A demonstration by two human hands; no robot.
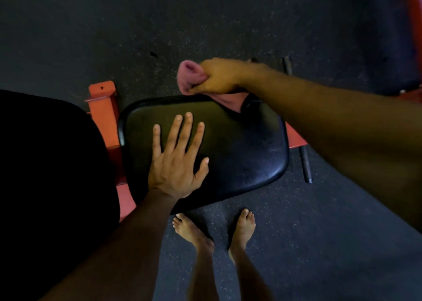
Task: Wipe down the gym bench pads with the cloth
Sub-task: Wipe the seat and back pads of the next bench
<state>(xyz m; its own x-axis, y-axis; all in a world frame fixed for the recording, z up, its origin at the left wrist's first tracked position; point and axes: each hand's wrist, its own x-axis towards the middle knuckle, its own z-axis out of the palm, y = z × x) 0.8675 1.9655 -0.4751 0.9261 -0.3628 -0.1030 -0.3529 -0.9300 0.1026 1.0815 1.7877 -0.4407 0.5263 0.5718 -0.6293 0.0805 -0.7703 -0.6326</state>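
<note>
**Wiping a gym bench pad, cloth at the far edge**

Seen from above, a person stands barefoot on dark rubber flooring before a black seat pad (pixel 228 154) mounted on an orange frame (pixel 102 108). A second, larger black pad (pixel 50 163) lies just beside the left hand, toward the left.

The right hand (pixel 219 76) is closed in a fist around a bunched pink cloth (pixel 191 76), which hangs down onto the seat pad's far edge beneath the hand. The left hand (pixel 175 161) lies flat on the seat pad, fingers straight and spread, apparently steadying it.

The wipe appears to be under way on the seat pad, though how much is already cleaned cannot be told. The larger pad shows no cloth on it and probably remains to be done.
</note>
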